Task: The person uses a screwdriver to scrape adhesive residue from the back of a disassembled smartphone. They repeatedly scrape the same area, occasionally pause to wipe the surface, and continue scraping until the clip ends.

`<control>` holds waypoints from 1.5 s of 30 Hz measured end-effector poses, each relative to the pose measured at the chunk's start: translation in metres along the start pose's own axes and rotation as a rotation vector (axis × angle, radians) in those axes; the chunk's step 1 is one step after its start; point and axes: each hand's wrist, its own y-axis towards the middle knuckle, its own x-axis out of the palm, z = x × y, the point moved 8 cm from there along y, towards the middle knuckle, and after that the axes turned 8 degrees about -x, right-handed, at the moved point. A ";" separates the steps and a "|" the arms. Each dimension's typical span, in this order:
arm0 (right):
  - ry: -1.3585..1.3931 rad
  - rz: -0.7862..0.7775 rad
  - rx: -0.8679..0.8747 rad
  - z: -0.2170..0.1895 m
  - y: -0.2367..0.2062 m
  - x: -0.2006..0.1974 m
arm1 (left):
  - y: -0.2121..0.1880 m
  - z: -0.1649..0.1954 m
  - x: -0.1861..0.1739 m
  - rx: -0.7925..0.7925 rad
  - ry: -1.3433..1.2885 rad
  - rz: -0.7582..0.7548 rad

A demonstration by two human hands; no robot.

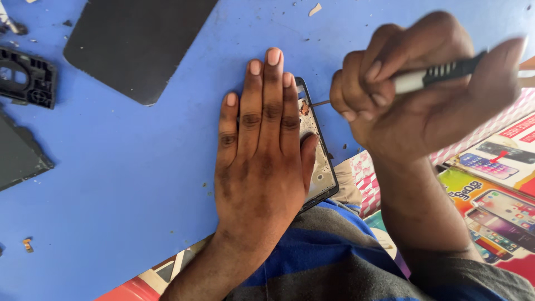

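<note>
Two hands are seen at work over a blue worktop point(122, 184). Nearest the camera, the left hand point(262, 161) is laid flat, its fingers point(272, 89) straight and close together, pressed on an opened dark-framed phone body with its pale inner plate exposed point(319, 161); nothing is gripped by it. The phone body lies at the near edge of the worktop, mostly covered by that palm.

Just beyond, the right hand point(412, 89) is closed in a fist around a slim tool with a white and black ribbed handle point(440, 72), whose thin metal tip point(320, 103) is set against the phone body's upper right edge, beside the index finger of the left hand.

Risks are judged as follows. A slip of the tip could drive it into the left fingers, since they lie just beside it. Excess force could gouge the exposed inner plate. The phone body could be pushed off the near edge, as it sits close to it.

Farther off, a dark flat rectangular panel point(134, 44) lies at the top, a black moulded plastic frame piece point(25, 78) and another dark panel point(19, 153) at the left; all are well apart. Small debris is scattered on the worktop. Colourful printed sheets point(496, 189) lie at the right, under the right forearm.
</note>
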 end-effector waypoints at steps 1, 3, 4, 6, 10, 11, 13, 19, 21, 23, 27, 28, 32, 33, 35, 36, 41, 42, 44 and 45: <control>-0.113 -0.079 -0.051 -0.005 -0.002 0.013 | 0.000 -0.001 -0.001 0.003 -0.003 0.001; -0.438 -0.267 -0.174 -0.017 -0.006 0.042 | -0.001 -0.002 -0.003 0.005 -0.006 0.016; -0.646 -0.370 -0.252 -0.026 -0.010 0.057 | -0.002 -0.002 -0.004 0.007 -0.005 0.029; -0.938 -0.519 -0.362 -0.039 -0.013 0.081 | -0.004 -0.003 -0.007 0.018 0.004 0.050; -1.337 -0.619 -0.205 -0.056 -0.016 0.095 | -0.006 -0.003 -0.010 0.034 0.005 0.071; -1.444 -0.617 -0.097 -0.057 -0.018 0.092 | -0.005 -0.003 -0.010 0.034 -0.001 0.074; -1.471 -0.734 -0.083 -0.060 -0.023 0.099 | -0.005 -0.003 -0.013 0.051 -0.034 0.077; -1.568 -0.924 -0.055 -0.067 -0.041 0.101 | -0.009 -0.006 -0.023 0.238 -0.078 0.029; -1.595 -0.903 0.006 -0.067 -0.050 0.096 | -0.012 -0.008 -0.028 0.281 -0.064 0.007; -1.633 -0.864 0.066 -0.065 -0.058 0.088 | -0.013 -0.009 -0.031 0.292 -0.016 -0.010; -1.570 -0.846 0.121 -0.064 -0.060 0.080 | -0.014 -0.014 -0.041 0.100 0.018 0.013; -1.595 -0.823 0.155 -0.064 -0.060 0.076 | -0.016 -0.012 -0.042 0.057 0.013 0.011; -1.529 -0.892 0.095 -0.067 -0.059 0.084 | -0.023 -0.003 -0.036 0.009 0.149 0.051; -1.533 -0.897 0.139 -0.065 -0.058 0.081 | -0.024 -0.003 -0.034 0.010 0.124 0.054; -1.541 -0.904 0.222 -0.064 -0.056 0.077 | -0.026 -0.004 -0.031 0.016 0.075 0.064; -1.530 -0.924 0.171 -0.065 -0.054 0.080 | -0.026 -0.005 -0.029 0.024 0.064 0.054; -1.533 -0.989 0.164 -0.065 -0.047 0.084 | -0.026 -0.009 -0.027 0.022 -0.025 0.030; -1.579 -1.003 0.169 -0.065 -0.046 0.083 | -0.025 -0.009 -0.026 0.017 -0.029 0.026; -1.673 -1.027 0.179 -0.063 -0.042 0.081 | -0.024 -0.008 -0.023 0.010 -0.039 0.017; -1.701 -1.062 0.228 -0.059 -0.041 0.079 | -0.024 -0.008 -0.023 0.012 -0.029 0.021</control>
